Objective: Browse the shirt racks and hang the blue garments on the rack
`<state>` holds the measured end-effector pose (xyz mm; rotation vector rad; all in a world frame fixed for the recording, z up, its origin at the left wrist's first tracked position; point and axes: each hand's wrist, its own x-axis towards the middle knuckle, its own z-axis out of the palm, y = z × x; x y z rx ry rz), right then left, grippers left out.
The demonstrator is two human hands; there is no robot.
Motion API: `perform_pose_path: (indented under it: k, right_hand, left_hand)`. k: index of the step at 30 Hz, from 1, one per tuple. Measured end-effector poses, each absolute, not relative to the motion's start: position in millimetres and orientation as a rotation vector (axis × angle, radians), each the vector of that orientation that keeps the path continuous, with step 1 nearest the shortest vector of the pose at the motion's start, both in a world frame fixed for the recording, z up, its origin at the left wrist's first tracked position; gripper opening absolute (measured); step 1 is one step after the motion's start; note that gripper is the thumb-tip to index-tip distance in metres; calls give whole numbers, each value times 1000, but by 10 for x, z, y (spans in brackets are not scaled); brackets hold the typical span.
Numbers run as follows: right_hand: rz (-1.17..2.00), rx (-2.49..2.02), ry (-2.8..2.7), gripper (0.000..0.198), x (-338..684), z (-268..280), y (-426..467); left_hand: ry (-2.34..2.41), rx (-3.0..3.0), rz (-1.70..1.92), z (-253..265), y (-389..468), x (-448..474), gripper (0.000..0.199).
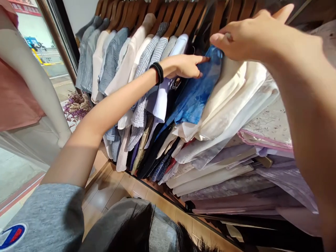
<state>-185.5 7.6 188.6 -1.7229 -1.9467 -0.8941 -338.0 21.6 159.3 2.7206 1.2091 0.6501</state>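
Blue tie-dyed garment (201, 92): may slip its wooden hanger (217, 19) if tugged
Left hand (185, 66): spread against it
Right hand (245, 39): grip unclear

The garment (202, 96) is mottled blue, with cream clothes (225, 92) to its right, a grey-and-white striped shirt (148, 54) and grey-blue shirts (88, 63) to its left, brown hangers (181, 17) on the far side, and lilac clothes (286, 178) at near right.

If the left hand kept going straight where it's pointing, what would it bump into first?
Probably the blue shirt: the left hand points right at it, maybe touching it, though depth is unclear.
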Motion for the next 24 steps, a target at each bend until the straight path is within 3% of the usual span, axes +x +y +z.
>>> perform_pose_path:
  k: [2,7,14,20,24]
  right_hand:
    - [-955,-1796,-1891,65,-1985,1851,50]
    - [-1046,-1872,-1817,49,-2204,1801,13]
    - [-854,-1942,-1775,40,-2218,1853,23]
    - [-792,-1970,-1684,47,-2231,1917,8]
    - [-619,-1997,-1697,38,-2301,1983,23]
  left_hand:
    - [1138,2833,598,1559,261,-3423,62]
    - [1299,3043,474,1540,288,-3653,71]
    - [1636,3039,423,1473,337,-3796,54]
    - [1480,2921,654,1430,432,-3783,47]
    - [1391,2860,788,1409,441,-3776,43]
